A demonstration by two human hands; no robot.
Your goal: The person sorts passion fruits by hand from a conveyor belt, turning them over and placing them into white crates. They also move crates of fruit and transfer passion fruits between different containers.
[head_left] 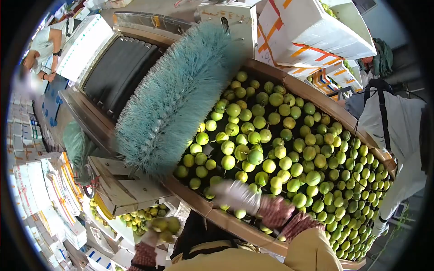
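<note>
Many round green fruits (312, 153) lie in a long sorting tray (312, 97) with brown padded edges. My right hand (236, 195), in a pale glove, is over the fruits near the tray's close edge; its fingers are smeared by motion. At the lower left, outside the tray, my left hand (151, 235) has several yellow-green fruits (166, 226) in it, blurred, just above a box of fruits (142, 217). A large blue bristle roller brush (176, 99) crosses the tray's left end.
Beyond the brush is a black roller conveyor (122, 67). White foam boxes (312, 31) with orange tape stand at the upper right. One person (47, 45) is at the upper left, another (398, 122) at the tray's right side. Stacked cartons (34, 189) fill the left.
</note>
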